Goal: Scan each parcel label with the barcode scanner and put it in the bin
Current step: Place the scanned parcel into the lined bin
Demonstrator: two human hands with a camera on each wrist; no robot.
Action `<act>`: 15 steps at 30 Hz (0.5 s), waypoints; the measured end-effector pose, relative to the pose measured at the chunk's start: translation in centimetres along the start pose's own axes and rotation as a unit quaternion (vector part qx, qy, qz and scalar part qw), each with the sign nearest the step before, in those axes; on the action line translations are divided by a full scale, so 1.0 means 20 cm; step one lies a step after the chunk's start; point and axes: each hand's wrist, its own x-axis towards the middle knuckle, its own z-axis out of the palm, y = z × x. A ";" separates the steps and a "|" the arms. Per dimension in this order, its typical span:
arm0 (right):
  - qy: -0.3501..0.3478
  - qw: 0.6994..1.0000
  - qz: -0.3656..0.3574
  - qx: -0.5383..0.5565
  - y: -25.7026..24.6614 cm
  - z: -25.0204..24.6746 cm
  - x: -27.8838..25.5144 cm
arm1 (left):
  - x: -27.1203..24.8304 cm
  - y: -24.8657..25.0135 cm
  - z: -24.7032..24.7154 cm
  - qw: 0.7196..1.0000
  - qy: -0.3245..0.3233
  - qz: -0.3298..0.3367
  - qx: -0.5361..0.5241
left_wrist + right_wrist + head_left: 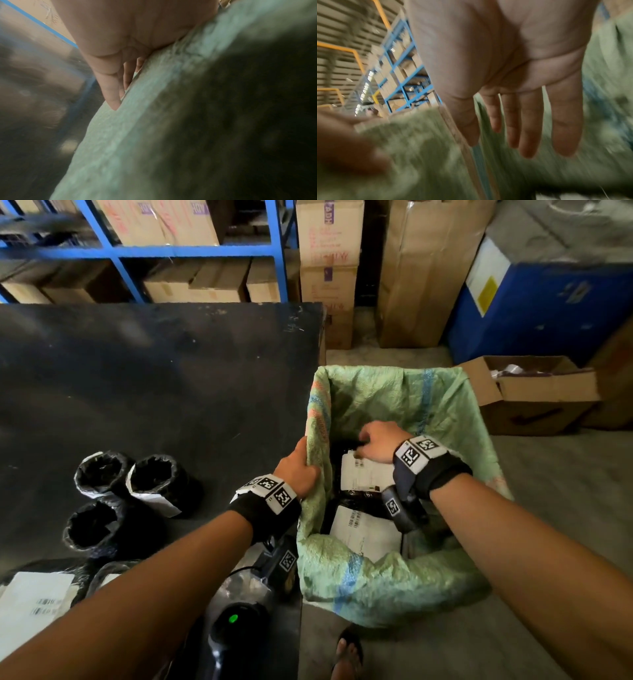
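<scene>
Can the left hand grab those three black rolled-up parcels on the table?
Probably yes. The left hand holds the green bin's edge, but nothing lies between it and the rolled parcels on the table.

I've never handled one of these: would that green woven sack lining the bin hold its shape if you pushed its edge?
Probably not. The green sack looks floppy: its rim sags in creases, and the left hand is gripping the edge, perhaps to hold it open. It likely weighs little, being thin woven sheet. The weave looks coarse, so I'd guess it isn't slippery.
</scene>
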 end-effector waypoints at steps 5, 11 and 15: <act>0.116 0.991 -0.008 0.061 -0.19 -0.20 -0.38 | -0.08 -0.02 -0.03 0.999 0.004 0.031 0.032; 0.182 0.976 -0.032 0.116 -0.57 -0.01 -0.81 | -0.39 -0.30 -0.26 0.992 0.001 0.075 0.096; 0.168 0.979 -0.028 0.112 -0.79 0.34 -0.95 | -0.56 -0.68 -0.52 0.992 0.016 0.030 0.120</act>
